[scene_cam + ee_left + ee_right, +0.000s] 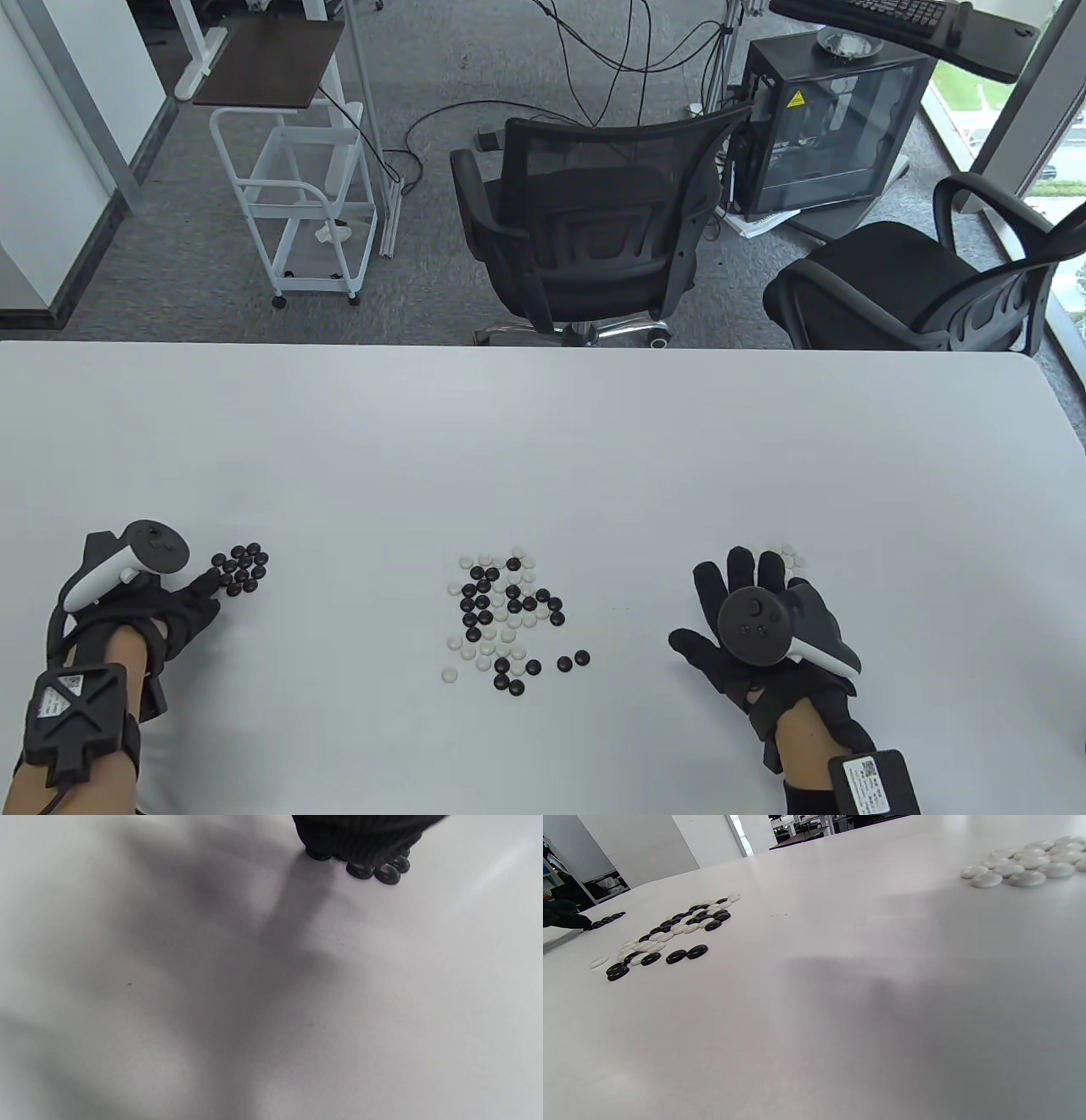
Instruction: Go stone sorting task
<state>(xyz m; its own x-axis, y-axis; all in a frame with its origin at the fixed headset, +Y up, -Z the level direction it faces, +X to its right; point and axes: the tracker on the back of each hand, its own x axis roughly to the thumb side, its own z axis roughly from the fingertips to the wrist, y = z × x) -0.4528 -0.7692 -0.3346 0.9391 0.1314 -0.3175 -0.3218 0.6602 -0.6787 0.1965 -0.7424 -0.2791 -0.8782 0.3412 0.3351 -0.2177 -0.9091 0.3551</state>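
While the mixed pile (505,613) sits between both hands, slightly nearer the right hand (755,620), flat and released; the left hand (182,607), seemingly unclenched, is touched to the black group (241,569).

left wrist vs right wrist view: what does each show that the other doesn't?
Only the left wrist view: a close look at the left hand's fingertips resting against the edge of the black stone group; nothing else but bare table.

Only the right wrist view: the mixed black and white pile in the middle, and the sorted white stone group at upper right.

Both: the white table and the black stone group, which in the right wrist view is small and far off at the left edge with the left hand beside it.
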